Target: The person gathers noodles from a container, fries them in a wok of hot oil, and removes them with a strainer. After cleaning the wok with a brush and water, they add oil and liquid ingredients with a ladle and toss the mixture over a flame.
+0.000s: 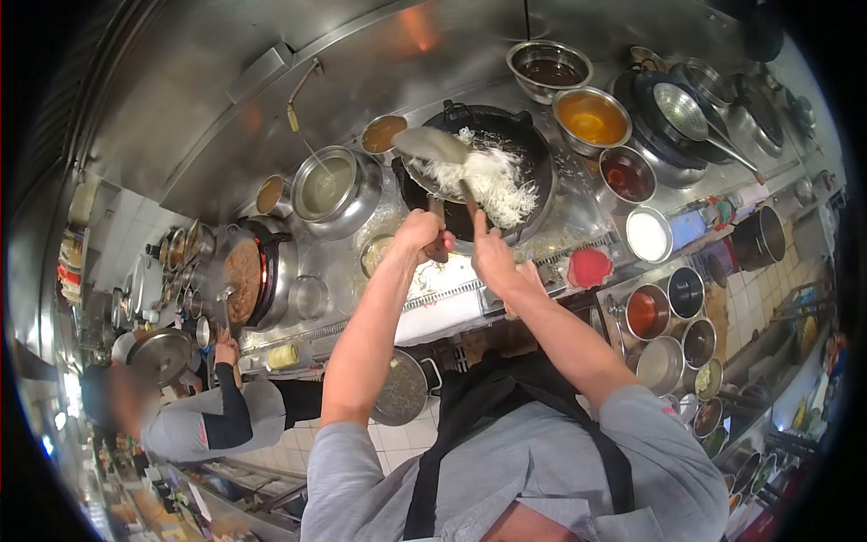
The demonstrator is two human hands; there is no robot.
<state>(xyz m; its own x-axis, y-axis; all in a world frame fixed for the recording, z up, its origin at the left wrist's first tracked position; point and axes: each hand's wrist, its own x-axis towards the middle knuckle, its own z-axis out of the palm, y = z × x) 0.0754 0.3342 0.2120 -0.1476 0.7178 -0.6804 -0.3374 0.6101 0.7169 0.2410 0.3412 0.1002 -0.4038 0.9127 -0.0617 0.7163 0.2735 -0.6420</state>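
My left hand (424, 235) is wrapped round the wooden handle (436, 219) of a wok. White shredded food (488, 185), like noodles, lies in the dark pan over the round burner (544, 167). My right hand (489, 247) grips the brown handle of a utensil (469, 199) that reaches up into the food. A broad metal ladle or spatula head (431, 144) shows at the upper left of the pan, partly blurred. Where the wok's rim ends and the burner ring begins is hard to make out.
Left of the burner stand a steel pot (327, 184) and small bowls. Bowls of orange liquid (592, 119) and red sauce (628, 174) stand to the right, with a strainer (681, 111) beyond. At left, a co-worker (217, 417) stirs another wok (243, 282).
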